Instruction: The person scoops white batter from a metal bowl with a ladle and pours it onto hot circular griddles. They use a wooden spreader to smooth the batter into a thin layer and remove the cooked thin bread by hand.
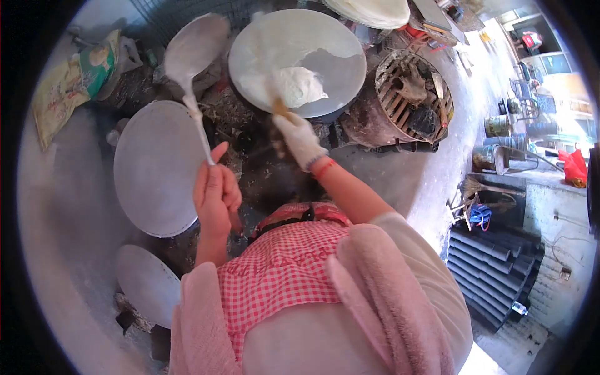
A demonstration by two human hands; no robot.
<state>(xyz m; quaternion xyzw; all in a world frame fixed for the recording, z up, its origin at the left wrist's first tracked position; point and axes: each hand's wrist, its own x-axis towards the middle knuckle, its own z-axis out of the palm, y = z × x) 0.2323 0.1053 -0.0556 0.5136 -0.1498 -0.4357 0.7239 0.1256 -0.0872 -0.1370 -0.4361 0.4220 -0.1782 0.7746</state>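
Observation:
My bare left hand (217,192) grips the handle of a large ladle (197,47), its broad bowl raised and coated with pale batter. A white glove covers my right hand (299,136), which is closed around the wooden handle of a tool (276,98); motion blurs its far part, so its shape cannot be told. That tool reaches over a large round griddle (335,79). Pale batter (300,86) lies on the griddle, thickest near its lower edge, and a bare grey patch shows at its right.
Another round griddle or lid (157,168) is at the left, with a smaller disc (147,281) below. A barrel stove (370,117) with a slatted top stands right of the griddle. Thin round sheets (375,11) are stacked beyond. A printed sack (75,86) lies far left.

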